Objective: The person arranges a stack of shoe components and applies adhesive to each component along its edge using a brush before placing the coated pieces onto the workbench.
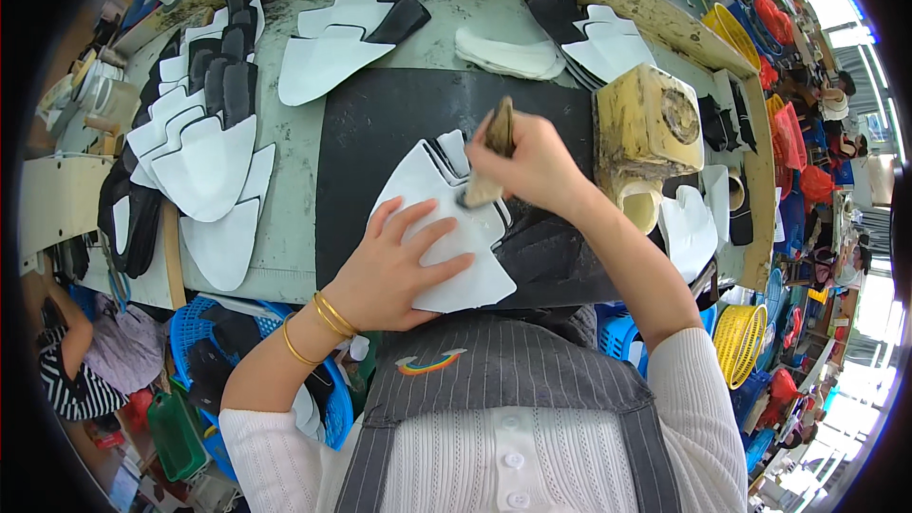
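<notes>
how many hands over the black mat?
2: the left hand, fingers spread on a white piece; the right hand, gripping a brush over that piece. No sign of others hidden there.

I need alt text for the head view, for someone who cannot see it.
A person's left hand lies spread on a white cut piece over a black mat, while the right hand holds a brush over it. Stacked white and black pieces lie around.

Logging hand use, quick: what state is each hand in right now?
Left hand: open, spread on the white, flat, curved-edged pieces.
Right hand: closed, holding the stained, brown-handled brush.
</notes>
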The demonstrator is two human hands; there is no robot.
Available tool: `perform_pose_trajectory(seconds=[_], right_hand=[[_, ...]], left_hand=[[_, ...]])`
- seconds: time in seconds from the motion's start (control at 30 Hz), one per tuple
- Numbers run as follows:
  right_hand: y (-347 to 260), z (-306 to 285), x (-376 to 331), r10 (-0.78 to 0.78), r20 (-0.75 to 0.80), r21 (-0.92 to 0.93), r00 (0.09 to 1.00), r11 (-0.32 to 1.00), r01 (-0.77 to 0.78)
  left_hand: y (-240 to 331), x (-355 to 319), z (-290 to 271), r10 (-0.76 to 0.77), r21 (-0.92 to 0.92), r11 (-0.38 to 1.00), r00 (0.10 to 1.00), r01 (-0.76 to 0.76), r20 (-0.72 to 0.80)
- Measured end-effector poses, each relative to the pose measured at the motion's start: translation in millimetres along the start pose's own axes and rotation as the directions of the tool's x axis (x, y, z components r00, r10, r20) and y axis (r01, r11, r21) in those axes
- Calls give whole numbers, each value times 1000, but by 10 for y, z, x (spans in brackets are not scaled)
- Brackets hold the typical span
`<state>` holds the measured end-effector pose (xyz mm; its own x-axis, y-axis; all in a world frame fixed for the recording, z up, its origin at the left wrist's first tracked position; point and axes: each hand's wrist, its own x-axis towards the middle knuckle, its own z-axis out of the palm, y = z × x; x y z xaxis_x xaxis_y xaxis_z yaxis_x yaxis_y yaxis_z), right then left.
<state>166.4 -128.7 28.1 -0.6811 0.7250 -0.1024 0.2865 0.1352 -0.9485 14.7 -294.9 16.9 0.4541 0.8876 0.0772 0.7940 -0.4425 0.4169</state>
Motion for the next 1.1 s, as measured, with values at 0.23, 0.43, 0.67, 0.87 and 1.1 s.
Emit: perform_pose_trajectory(seconds=[0.23, 0.43, 0.67, 0.87, 1.1], right_hand=[[-202, -254, -143, 144, 58, 109, 988, 983, -149], [-59, 169, 357, 49, -136, 92, 989, 995, -37], [-61, 106, 441, 72, 26, -51, 997, 996, -70], [-239, -391, -283, 260, 116, 110, 959, 956, -273], [13, -266, -826, 241, 216, 107, 946, 957, -268]], left_hand=[[-26, 10, -2, 13, -57, 998, 999, -15, -29], [-15, 3, 45, -10, -35, 999, 1000, 10, -11], [-13, 35, 30, -9, -56, 998, 1000, 9, -4], [-53, 13, 25, 17, -37, 999, 999, -18, -27], [-32, 23, 61, 62, -16, 998, 997, -62, -41]])
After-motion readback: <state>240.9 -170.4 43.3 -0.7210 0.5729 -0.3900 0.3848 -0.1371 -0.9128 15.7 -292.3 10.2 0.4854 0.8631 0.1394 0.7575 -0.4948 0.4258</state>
